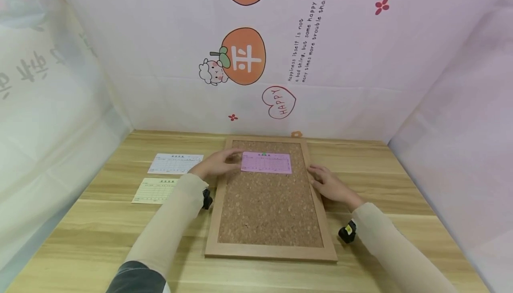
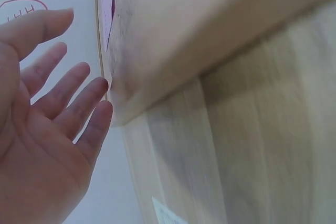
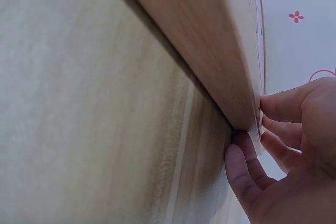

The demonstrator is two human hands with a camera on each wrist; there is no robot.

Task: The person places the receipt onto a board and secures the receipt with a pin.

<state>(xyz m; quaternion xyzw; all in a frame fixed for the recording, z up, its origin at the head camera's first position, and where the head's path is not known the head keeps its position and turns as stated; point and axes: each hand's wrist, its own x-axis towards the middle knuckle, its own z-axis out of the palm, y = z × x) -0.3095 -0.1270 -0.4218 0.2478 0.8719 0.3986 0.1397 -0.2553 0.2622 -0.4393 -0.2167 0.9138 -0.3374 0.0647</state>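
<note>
A cork board point(image 1: 272, 208) in a wooden frame lies on the table with a purple printed slip point(image 1: 266, 164) near its far end. At the slip's top edge is a small green spot point(image 1: 263, 154). My left hand point(image 1: 216, 164) hovers over the board's left rim, fingers spread beside the slip; its palm looks bare in the left wrist view. At the right side of the board, my right hand point(image 1: 330, 186) touches the frame. Thumb and nearer fingertips rest on the rim point(image 3: 231, 51); the other fingers point(image 3: 240, 163) lie low against its side.
Left of the board, a white printed slip point(image 1: 172, 161) and a pale yellow slip point(image 1: 150, 190) lie on the wood-grain table point(image 1: 100, 221); the left arm partly covers them. A printed cloth point(image 1: 340, 106) hangs behind the table, with pale curtains at both sides.
</note>
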